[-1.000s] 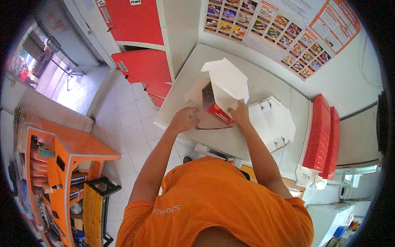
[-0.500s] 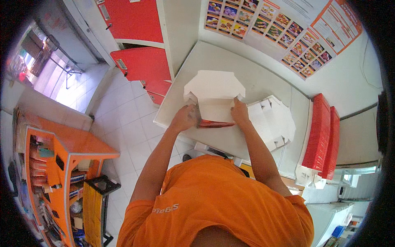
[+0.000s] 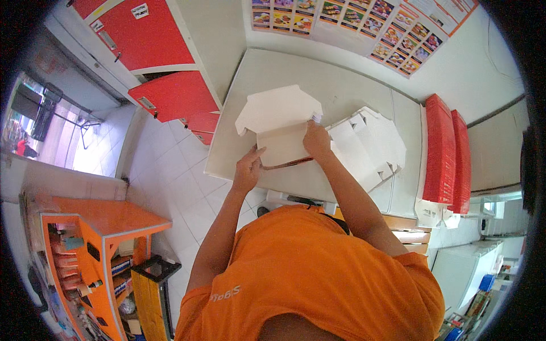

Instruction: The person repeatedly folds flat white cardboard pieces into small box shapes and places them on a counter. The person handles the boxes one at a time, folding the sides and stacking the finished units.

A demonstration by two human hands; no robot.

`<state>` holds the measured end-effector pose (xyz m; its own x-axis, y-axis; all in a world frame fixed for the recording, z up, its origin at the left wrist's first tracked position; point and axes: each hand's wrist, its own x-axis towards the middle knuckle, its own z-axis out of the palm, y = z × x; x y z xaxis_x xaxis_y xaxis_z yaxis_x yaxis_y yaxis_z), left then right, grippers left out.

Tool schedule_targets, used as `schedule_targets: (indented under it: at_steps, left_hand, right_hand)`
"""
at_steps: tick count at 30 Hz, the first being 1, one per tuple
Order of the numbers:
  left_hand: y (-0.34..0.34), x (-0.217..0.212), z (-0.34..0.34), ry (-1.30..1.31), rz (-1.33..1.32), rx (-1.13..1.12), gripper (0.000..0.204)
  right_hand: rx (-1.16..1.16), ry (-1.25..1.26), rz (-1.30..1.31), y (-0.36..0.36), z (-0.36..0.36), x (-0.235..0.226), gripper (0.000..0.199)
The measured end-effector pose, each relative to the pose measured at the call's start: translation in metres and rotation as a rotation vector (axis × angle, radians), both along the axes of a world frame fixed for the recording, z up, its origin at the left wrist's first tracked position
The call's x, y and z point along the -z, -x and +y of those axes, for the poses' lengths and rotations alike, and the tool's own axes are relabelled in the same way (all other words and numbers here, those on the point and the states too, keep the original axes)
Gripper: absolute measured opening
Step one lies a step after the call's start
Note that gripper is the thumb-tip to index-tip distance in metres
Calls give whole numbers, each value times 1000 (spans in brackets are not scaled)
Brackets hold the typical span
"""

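Between my two hands is a partly folded pizza box (image 3: 280,111), white on the inside, with a dark reddish outer face showing along its near edge. Its far part lies spread out, while the near part is bent at creases. My left hand (image 3: 248,167) is closed on the box's near left corner. On the right side, my right hand (image 3: 317,140) grips the folded edge with the fingers pressed together. Some fingertips are hidden by the cardboard. Flat white box blanks (image 3: 369,145) with cut slots lie just right of my right hand on the pale table (image 3: 352,79).
Tall red stacks (image 3: 441,153) stand along the table's right side. Red locker doors (image 3: 170,96), one ajar, are at the far left. An orange shelf unit (image 3: 108,213) and a wooden bench (image 3: 149,298) stand left of me. A picture poster (image 3: 347,23) hangs on the wall.
The box has turned slightly, its right side now farther from me. My left hand has moved to the near left corner; my right hand still grips the right side. The whole view has shifted.
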<state>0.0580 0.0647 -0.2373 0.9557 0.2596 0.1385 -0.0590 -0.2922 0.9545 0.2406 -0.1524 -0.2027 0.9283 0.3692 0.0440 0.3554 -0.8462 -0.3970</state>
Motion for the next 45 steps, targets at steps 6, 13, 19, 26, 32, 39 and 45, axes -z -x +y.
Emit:
schedule_targets:
  at_steps: [6, 13, 19, 26, 32, 39, 45]
  left_hand:
    - [-2, -23, -10, -214, -63, 23, 41]
    - [2, -4, -6, -280, -91, 16, 48]
    - [6, -11, -16, -291, -127, -137, 53]
    - [-15, -59, -24, -360, -371, -115, 55]
    - [-13, -208, -84, -466, -476, 85, 78]
    - [5, -283, -77, 67, -168, 224, 26]
    - [18, -262, -60, 979, -253, -74, 43]
  right_hand:
    - [78, 54, 68, 9, -5, 2, 41]
    - [148, 99, 99, 16, -97, -21, 63]
    - [-109, -31, 334, 15, -178, 17, 62]
    - [92, 174, -92, -12, -221, -57, 23]
    - [-460, 85, -10, 89, -162, -324, 17]
    - [-223, -381, -364, 164, -52, -309, 42]
    - [-845, -676, -156, 147, -20, -242, 57]
